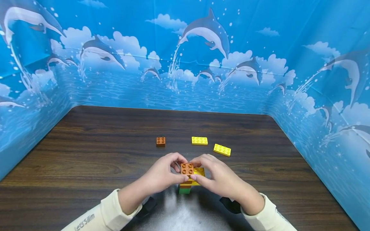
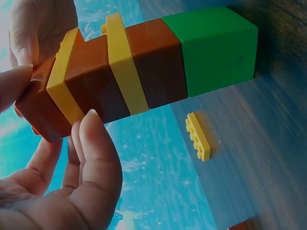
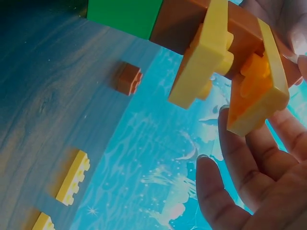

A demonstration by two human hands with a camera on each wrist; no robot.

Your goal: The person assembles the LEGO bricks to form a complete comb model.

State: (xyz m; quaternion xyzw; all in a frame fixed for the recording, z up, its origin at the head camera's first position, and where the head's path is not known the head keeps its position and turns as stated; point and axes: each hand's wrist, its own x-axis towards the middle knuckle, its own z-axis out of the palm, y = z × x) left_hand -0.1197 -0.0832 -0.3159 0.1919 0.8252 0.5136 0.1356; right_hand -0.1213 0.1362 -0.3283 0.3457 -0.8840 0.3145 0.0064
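Observation:
A tower of toy building bricks stands upright on the table between both hands. A green block forms its base, with brown bricks and yellow plates alternating above. The yellow plates jut out to the right of the column. On top sits a brown brick with its studs up. My left hand pinches this top brick from the left, thumb in front and fingers behind. From the right, my right hand holds the same brick, its thumb at the front corner and its other fingers bent beside the upper yellow plate.
Beyond the hands lie a loose brown brick and two yellow plates, one straight and one angled. A blue dolphin-print curtain borders the dark wooden table at the back and sides.

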